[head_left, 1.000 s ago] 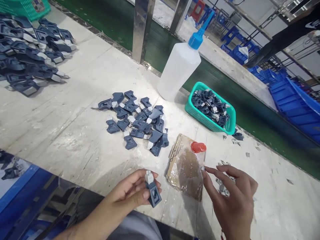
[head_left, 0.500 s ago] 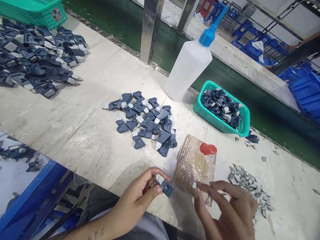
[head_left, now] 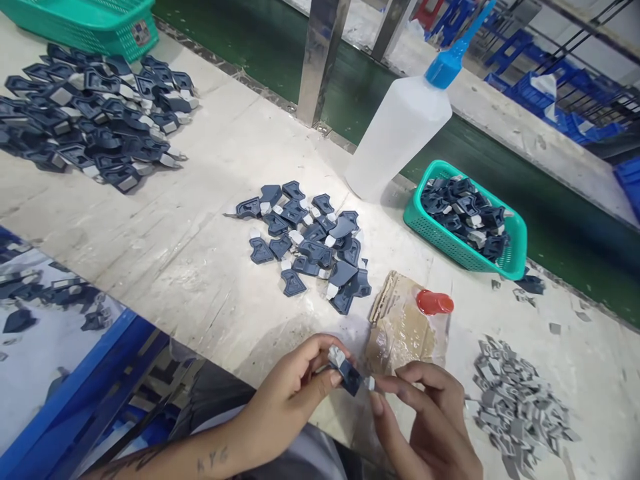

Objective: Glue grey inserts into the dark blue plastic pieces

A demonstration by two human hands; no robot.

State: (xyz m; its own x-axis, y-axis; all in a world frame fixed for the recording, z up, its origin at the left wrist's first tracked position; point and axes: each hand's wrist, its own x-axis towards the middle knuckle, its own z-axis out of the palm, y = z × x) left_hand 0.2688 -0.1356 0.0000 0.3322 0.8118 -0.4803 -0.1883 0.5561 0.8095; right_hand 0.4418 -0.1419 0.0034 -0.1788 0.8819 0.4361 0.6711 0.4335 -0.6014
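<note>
My left hand [head_left: 295,390] pinches a dark blue plastic part [head_left: 347,375] with a small grey clip on its upper end, near the table's front edge. My right hand [head_left: 425,413] holds a small grey piece [head_left: 370,383] at its fingertips, touching the blue part's right end. Just behind the hands lies a piece of cardboard wrapped in clear film [head_left: 403,327] with a red cap [head_left: 434,303] on it. A heap of loose grey pieces [head_left: 515,400] lies to the right of my right hand.
A pile of blue parts [head_left: 310,240] lies mid-table, and a bigger pile [head_left: 95,113] far left. A white squeeze bottle with a blue nozzle [head_left: 400,133] leans beside a teal basket [head_left: 517,243] holding parts. Another teal basket [head_left: 90,23] stands top left. A blue bin [head_left: 75,373] sits below left.
My right hand has come left from the grey heap with a small grey piece and now meets the blue part. My left hand turned that part sideways. The view shifted right.
</note>
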